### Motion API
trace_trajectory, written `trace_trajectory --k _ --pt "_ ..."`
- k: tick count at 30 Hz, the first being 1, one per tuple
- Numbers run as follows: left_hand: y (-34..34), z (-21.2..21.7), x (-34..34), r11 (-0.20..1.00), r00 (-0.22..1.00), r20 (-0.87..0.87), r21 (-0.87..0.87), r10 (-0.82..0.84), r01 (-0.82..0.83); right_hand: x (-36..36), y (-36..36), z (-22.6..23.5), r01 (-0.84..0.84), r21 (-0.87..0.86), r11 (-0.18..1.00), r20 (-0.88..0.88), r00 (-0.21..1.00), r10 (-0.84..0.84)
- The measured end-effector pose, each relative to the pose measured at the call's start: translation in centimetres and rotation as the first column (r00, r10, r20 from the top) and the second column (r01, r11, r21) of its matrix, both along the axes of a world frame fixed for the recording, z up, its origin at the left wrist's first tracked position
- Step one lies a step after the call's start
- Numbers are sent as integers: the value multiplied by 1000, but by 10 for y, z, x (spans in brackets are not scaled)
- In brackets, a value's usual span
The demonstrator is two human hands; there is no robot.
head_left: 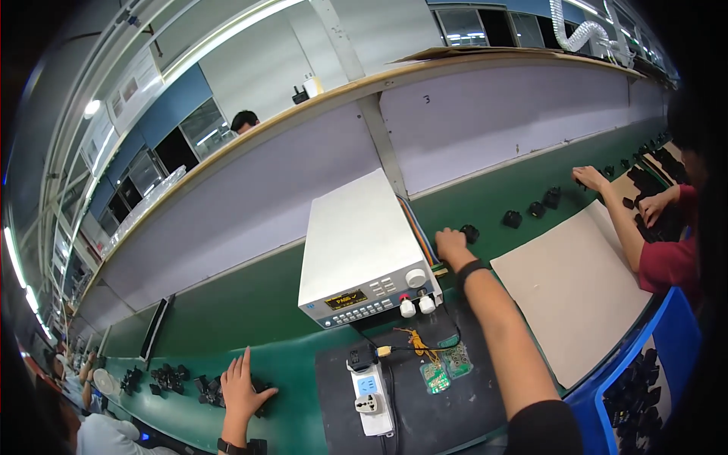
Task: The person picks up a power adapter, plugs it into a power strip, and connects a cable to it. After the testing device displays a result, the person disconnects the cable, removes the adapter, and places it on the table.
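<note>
My right hand (453,246) reaches past the right side of a white bench test instrument (364,243), its fingers closed at a black power adapter (470,233). The fingertips are partly hidden. My left hand (244,388) is over the green bench at the lower left, fingers spread, above a cluster of black adapters (208,390) that it partly covers. Between my arms, a white power strip (371,402) lies on a dark mat (337,409), with a black adapter (362,356) at its far end. A yellow connector on a cable sits against that adapter.
Small green circuit boards (436,378) with yellow wires lie beside the strip. Several black adapters (537,209) stand in a row toward a co-worker's hands (591,179) at right. A cardboard sheet (576,296) and a blue bin (599,402) of black parts are nearby.
</note>
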State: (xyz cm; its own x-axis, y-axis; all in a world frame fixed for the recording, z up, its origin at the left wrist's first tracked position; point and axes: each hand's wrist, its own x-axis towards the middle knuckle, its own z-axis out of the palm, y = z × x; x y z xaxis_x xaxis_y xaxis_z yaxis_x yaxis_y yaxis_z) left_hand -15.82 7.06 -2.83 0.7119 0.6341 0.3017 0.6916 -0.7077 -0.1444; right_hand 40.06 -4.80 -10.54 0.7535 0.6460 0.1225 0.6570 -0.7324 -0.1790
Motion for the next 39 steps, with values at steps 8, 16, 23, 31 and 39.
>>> trace_trajectory --k 8,16,23,31,39 --pt "-80 57 84 693 681 246 -47 -690 719 -158 -168 150 -489 270 829 -418 716 559" --pt "-104 28 116 465 415 521 -39 -746 884 -288 -135 92 -20 783 622 -617 -154 772" --pt "-97 18 98 564 673 427 -368 -604 739 -268 -119 62 -586 531 612 313 807 502" --pt "-105 22 121 561 678 201 -424 -707 711 -248 -93 29 -578 551 602 126 771 624" --pt "-110 10 113 583 687 158 -416 -709 698 -289 -167 43 -507 515 691 -18 800 600"
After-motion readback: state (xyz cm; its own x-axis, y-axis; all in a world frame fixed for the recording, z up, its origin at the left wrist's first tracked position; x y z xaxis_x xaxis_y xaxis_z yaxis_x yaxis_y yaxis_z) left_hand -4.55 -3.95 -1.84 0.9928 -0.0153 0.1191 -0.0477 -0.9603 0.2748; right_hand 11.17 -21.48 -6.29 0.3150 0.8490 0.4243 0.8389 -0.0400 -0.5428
